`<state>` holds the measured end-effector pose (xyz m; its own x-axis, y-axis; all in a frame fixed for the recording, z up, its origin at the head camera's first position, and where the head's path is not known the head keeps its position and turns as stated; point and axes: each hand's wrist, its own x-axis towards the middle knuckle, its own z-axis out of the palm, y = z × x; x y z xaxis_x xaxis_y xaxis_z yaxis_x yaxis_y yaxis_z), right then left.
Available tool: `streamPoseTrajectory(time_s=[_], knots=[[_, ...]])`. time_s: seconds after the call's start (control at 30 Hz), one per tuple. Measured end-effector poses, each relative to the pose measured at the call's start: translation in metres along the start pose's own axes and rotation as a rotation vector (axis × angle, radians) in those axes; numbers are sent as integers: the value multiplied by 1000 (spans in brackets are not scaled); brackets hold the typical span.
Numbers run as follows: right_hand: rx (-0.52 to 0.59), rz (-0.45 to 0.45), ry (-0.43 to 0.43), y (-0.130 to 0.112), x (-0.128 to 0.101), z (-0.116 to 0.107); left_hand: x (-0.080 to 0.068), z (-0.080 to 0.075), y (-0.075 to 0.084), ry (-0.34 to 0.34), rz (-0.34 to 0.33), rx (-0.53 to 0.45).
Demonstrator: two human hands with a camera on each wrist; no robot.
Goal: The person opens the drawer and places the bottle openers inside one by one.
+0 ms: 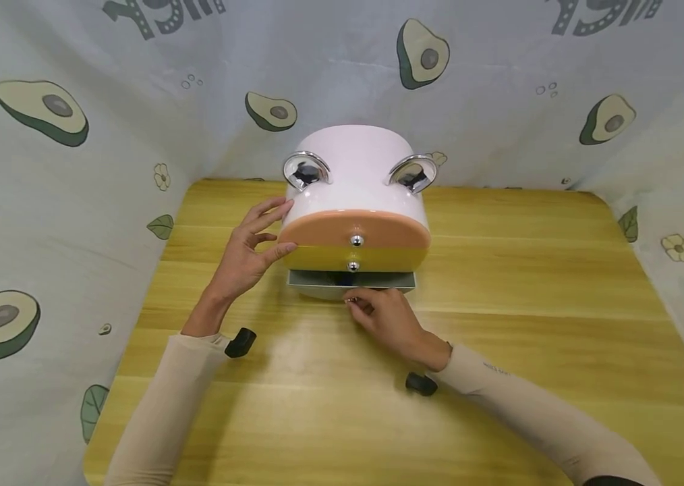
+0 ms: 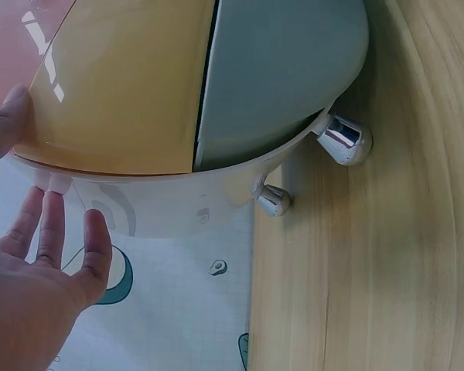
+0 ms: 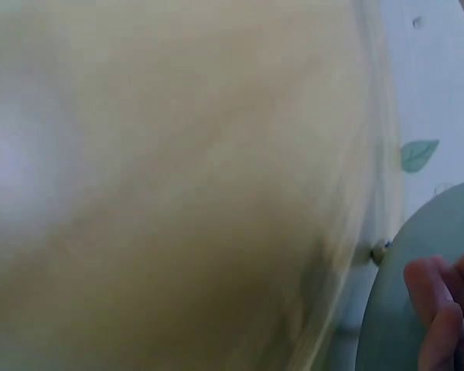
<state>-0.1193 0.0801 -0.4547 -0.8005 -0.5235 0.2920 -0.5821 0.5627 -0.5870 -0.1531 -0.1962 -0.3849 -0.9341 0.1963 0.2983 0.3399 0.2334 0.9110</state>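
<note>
A small white cabinet with three rounded drawers stands on the table. The top drawer is orange, the middle one yellow, and both are closed. Below them, the grey-green bottom drawer is pulled part way out, its dark inside showing from above. My right hand pinches the silver knob of that drawer between thumb and fingers. On the cabinet's left side, my left hand rests its extended fingertips, with the thumb at the front edge near the orange and yellow drawers.
Two chrome domes stick out from the cabinet's upper front. Silver feet hold it above the wooden table. An avocado-print cloth hangs behind and at both sides. Black pieces show at both wrists.
</note>
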Motion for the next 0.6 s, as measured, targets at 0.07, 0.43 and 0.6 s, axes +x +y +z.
streamPoseTrajectory(time_s=[0.07, 0.43, 0.6], knots=[[8, 5, 4, 3, 5, 0, 0, 0, 0, -3, 3, 1], [21, 25, 44, 13, 21, 3, 1, 1, 0, 0, 12, 11], [59, 20, 14, 14, 17, 2, -3, 0, -3, 4, 16, 38]])
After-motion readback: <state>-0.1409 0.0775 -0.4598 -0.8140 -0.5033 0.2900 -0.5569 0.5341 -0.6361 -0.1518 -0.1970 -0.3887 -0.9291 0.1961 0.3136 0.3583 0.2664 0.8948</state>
